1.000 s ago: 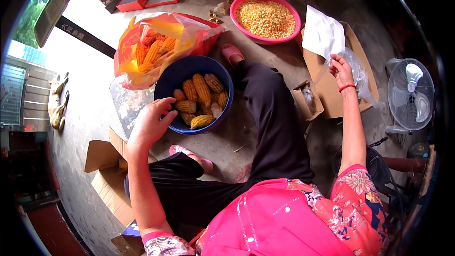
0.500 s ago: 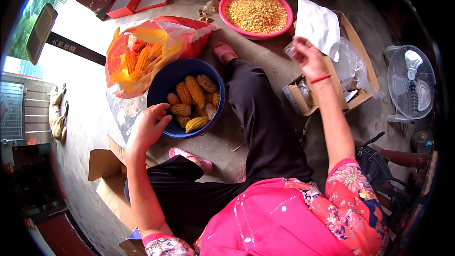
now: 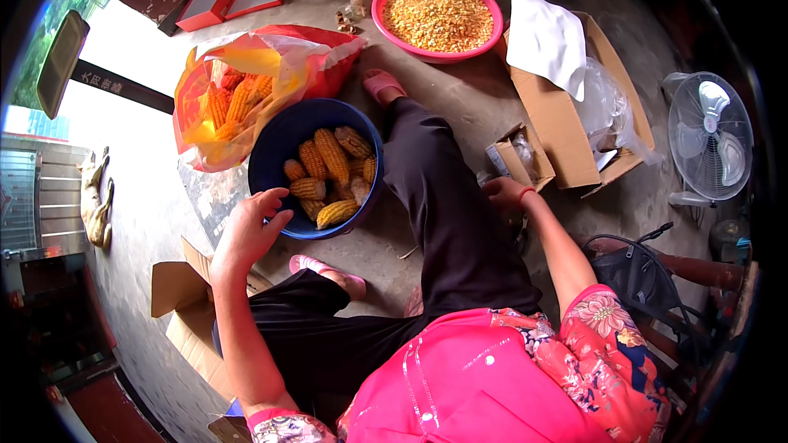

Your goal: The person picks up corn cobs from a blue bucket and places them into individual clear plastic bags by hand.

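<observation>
My left hand [image 3: 249, 230] is at the near left rim of a dark blue bucket [image 3: 373, 197], its fingers loosely bent and apart with nothing between them. Inside the bucket lie several yellow corn cobs [image 3: 331, 154]. My right hand [image 3: 506, 194] is low beside my right knee, just left of a small cardboard box [image 3: 538, 160]. Its fingers are drawn together on what looks like a small piece of clear plastic [image 3: 484, 177]; most of that piece is hidden.
Behind the bucket stands a red and yellow plastic bag [image 3: 283, 74] of corn cobs. A pink basin [image 3: 377, 20] of loose kernels is farther back. At right are a large cardboard box [image 3: 558, 135] under a white sheet [image 3: 546, 41], and a fan [image 3: 710, 135]. A dog [image 3: 97, 201] lies far left.
My right hand has come down from beside the white sheet to the floor area near my right knee. My left hand has stayed at the bucket's rim.
</observation>
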The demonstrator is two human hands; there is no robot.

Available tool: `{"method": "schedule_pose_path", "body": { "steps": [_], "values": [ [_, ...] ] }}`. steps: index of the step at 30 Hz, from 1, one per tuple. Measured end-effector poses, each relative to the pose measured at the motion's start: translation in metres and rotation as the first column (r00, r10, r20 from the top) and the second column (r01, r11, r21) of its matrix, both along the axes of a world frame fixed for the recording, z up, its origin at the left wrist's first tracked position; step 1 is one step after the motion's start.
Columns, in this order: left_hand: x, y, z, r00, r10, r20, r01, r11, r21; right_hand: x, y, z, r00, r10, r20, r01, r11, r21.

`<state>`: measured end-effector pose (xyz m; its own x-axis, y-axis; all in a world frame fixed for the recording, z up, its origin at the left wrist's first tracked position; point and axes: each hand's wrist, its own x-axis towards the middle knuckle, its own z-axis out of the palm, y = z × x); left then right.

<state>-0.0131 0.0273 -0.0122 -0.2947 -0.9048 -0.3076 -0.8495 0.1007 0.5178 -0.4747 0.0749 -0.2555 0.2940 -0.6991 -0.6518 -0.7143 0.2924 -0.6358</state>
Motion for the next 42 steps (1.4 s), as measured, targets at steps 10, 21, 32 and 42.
{"method": "schedule_pose_path", "body": {
  "steps": [10, 21, 32, 42],
  "values": [
    [0.003, -0.001, -0.005, 0.999, 0.026, 0.031, -0.027, 0.998, 0.049, -0.064, -0.03, 0.033, 0.48, -0.724, 0.495, 0.781, 0.61, 0.134],
    [0.005, -0.004, -0.011, 0.999, 0.044, 0.027, -0.045, 0.997, 0.064, -0.072, -0.041, -0.014, 0.73, -0.656, -0.193, 0.365, 0.612, -0.701],
    [0.002, -0.001, -0.006, 1.0, 0.01, 0.014, -0.01, 1.0, 0.013, -0.103, -0.048, 0.045, 0.225, -0.789, 0.572, 0.973, 0.214, -0.089],
    [-0.01, -0.01, -0.001, 0.92, 0.118, -0.374, -0.135, 0.991, -0.02, 0.026, -0.132, 0.2, 0.33, -0.374, 0.867, 0.714, 0.699, 0.029]
  ]
}}
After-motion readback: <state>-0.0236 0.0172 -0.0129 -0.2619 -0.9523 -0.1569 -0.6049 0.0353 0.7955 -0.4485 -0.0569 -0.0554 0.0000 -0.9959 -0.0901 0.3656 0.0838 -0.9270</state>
